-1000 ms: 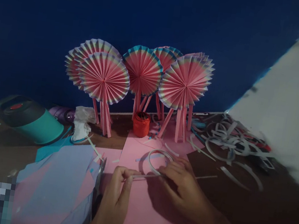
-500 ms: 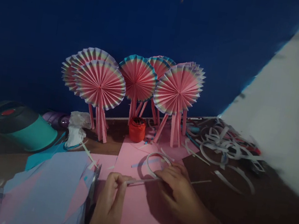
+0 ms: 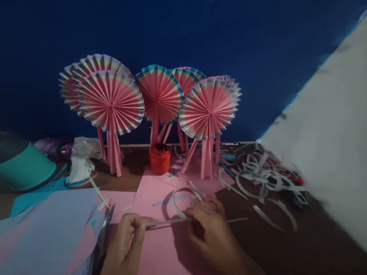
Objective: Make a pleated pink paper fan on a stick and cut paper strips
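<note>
Between my hands runs a narrow white paper strip (image 3: 168,222), stretched low over the pink paper (image 3: 164,263). My left hand (image 3: 128,244) pinches its left end between thumb and fingertips. Around its other part my right hand (image 3: 212,233) is closed, and beyond those fingers the strip curls up into a loop (image 3: 174,198). A thin tail of it pokes out to the right of my right hand. Just left of my left hand lie scissors (image 3: 104,231), partly hidden by paper and shadow.
Several pleated pink paper fans (image 3: 111,101) stand on legs along the blue wall. A red container (image 3: 160,159) sits before them. Curled paper strips (image 3: 271,173) heap at the right. Pale blue sheets (image 3: 49,227) and a teal-and-black bottle-like object (image 3: 17,163) are at the left.
The whole scene has shifted slightly left in view as the camera turned. Both hands keep their hold on the strip, with hardly any movement relative to the pink paper.
</note>
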Motion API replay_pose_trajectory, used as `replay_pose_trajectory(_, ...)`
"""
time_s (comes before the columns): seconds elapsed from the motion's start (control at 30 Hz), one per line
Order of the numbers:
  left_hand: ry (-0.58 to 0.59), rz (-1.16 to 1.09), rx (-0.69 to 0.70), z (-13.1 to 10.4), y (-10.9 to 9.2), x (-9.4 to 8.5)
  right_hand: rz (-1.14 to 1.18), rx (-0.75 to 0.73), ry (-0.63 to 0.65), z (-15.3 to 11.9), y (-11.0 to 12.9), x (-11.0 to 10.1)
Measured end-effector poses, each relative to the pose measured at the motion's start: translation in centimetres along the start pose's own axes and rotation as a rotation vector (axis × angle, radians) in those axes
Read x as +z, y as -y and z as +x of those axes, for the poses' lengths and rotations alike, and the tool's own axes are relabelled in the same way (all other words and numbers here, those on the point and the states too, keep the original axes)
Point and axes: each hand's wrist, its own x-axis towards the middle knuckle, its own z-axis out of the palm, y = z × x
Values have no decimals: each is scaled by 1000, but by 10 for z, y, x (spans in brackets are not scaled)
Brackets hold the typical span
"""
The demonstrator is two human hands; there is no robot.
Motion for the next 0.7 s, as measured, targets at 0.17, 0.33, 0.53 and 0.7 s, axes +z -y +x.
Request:
replay_pose_trajectory(0.17, 23, 31, -22, 0, 1, -1, 5, 11, 8, 0, -1, 1)
replay_pose_trajectory(0.33, 0, 20, -32, -1, -3, 2, -20, 46, -22, 0, -4, 8)
replay_pose_trajectory(0.53, -4, -11, -65, -5, -9, 6, -79, 98, -69, 1, -7, 9)
replay_pose_trajectory(0.7, 34, 20, -21, -6, -10, 7, -192, 197, -154, 0, -10, 8)
